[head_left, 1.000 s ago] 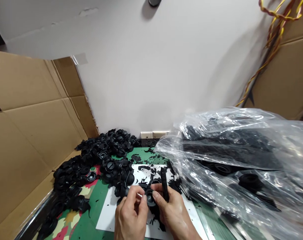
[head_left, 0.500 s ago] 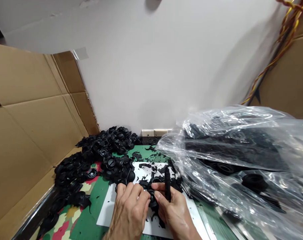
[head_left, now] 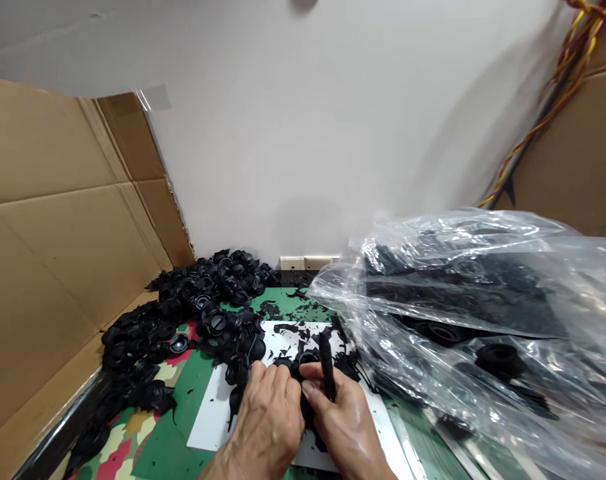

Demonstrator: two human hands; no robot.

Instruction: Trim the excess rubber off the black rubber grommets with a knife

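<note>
My left hand (head_left: 270, 417) is closed, its curled fingers pressed on a black rubber part (head_left: 309, 415) that is mostly hidden between my two hands. A slim black pen-like tool (head_left: 326, 363) stands up out of my right hand (head_left: 350, 420), held between thumb and fingers; its lower end is hidden. The right fingertips meet the same rubber part. Both hands work over a white sheet (head_left: 207, 420) littered with black trimmings. Just left of them lie more ribbed black rubber parts (head_left: 237, 370), some with thin ragged flaps.
A large heap of black rubber parts (head_left: 203, 280) leans toward a cardboard panel (head_left: 73, 233) on the left. At right, a clear plastic bag (head_left: 463, 293) of black parts covers much of the green surface (head_left: 183, 400). Twisted wires (head_left: 547, 127) hang by the wall.
My left hand has rolled inward and moved right, closing against my right hand. The pen-like tool has tilted slightly left. The view has shifted a little.
</note>
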